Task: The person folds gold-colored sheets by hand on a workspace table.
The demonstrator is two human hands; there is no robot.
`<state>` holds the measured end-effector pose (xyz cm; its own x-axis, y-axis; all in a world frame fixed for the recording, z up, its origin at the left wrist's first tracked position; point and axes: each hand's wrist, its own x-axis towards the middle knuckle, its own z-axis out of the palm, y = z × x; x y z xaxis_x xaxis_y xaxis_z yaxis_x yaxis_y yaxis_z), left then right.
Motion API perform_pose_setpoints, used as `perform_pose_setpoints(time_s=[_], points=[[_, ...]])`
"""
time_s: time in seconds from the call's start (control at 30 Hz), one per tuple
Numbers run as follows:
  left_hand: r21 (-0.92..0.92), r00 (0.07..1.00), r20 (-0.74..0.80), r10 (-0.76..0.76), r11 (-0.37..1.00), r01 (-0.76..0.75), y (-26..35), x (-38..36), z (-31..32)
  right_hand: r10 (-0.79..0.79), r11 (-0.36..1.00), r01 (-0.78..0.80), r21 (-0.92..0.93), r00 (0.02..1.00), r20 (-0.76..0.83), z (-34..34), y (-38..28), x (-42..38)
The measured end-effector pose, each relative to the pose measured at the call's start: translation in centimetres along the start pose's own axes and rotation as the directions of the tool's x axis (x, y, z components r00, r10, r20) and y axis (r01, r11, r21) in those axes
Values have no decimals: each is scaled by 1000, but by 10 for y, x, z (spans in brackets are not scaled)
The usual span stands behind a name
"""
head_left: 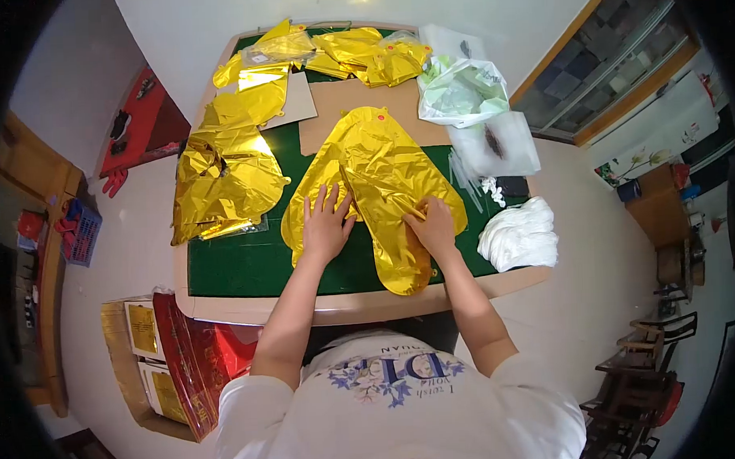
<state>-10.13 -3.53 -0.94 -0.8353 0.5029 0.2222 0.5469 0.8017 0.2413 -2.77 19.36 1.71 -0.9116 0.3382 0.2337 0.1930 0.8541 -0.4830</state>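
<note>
A flat gold foil balloon (381, 168) lies on the green table top (231, 271) in front of me, with one part folded over toward the near edge. My left hand (326, 225) rests on the balloon's left part, fingers spread and flat. On the right, my right hand (433, 225) pinches the foil at the side of the folded part. More crumpled gold foil balloons (236, 165) are piled at the left, close to the one under my hands.
Further gold foil balloons (365, 55) lie along the back beside brown cardboard (323, 122). On the right are a plastic bag (464, 97), clear packets (502, 148), a black item (512, 187) and a white bundle (520, 236). An opened carton (149, 362) stands on the floor at left.
</note>
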Motion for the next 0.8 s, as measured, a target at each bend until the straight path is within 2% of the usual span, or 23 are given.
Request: perform_pose_setpoints(time_s=[0.13,0.2,0.23,0.3,0.33,0.37,0.4,0.43,0.47,0.5,0.53,0.57,0.6,0.67,0.7,0.77,0.8], points=[[-23,1000,4,-15,1000,15,2,0,-3,39,996,-49,77,992,122,-3,2,10],[-19,1000,-4,-9,1000,9,1,0,-1,-76,980,79,181,997,-26,-25,-20,11],[-21,1000,-3,-13,1000,13,0,-1,-1,-78,980,81,180,997,-23,-33,-29,10],[-3,1000,-10,-2,1000,2,0,-1,1,-338,902,349,255,937,-87,-48,-49,5],[-5,1000,-11,-1,1000,1,1,0,1,-416,803,354,479,909,27,-53,-58,0],[-5,1000,-2,-8,1000,8,1,1,0,-417,803,355,479,908,27,-66,-65,1],[-4,1000,12,-14,1000,14,1,0,-1,-422,665,23,747,836,350,-82,-72,0],[-3,1000,15,-14,1000,14,0,-1,-1,-502,470,-378,798,629,594,-90,-74,0],[-1,1000,15,-11,1000,11,0,0,-1,-351,429,-389,816,760,547,-78,-64,6],[1,1000,13,-9,1000,9,0,-1,-1,-354,429,-389,815,758,548,-59,-52,12],[1,1000,15,-8,1000,8,1,-2,-1,-117,715,-186,674,919,378,-39,-37,17],[0,1000,6,-5,1000,5,1,-1,-2,35,923,-66,380,995,89,-21,-24,19],[-1,1000,-3,-2,1000,2,1,-1,-2,34,922,-65,381,996,87,-5,-10,15],[-1,1000,-2,-6,1000,6,-1,1,-1,-16,999,20,39,994,-104,10,6,11],[-5,1000,11,-9,1000,9,-1,-1,1,-19,999,23,36,995,-99,12,9,10],[11,1000,15,-10,1000,10,-1,-1,2,55,997,-58,56,997,58,7,3,7],[33,1000,15,-5,999,4,-1,-1,2,61,997,-64,54,996,59,9,6,8]])
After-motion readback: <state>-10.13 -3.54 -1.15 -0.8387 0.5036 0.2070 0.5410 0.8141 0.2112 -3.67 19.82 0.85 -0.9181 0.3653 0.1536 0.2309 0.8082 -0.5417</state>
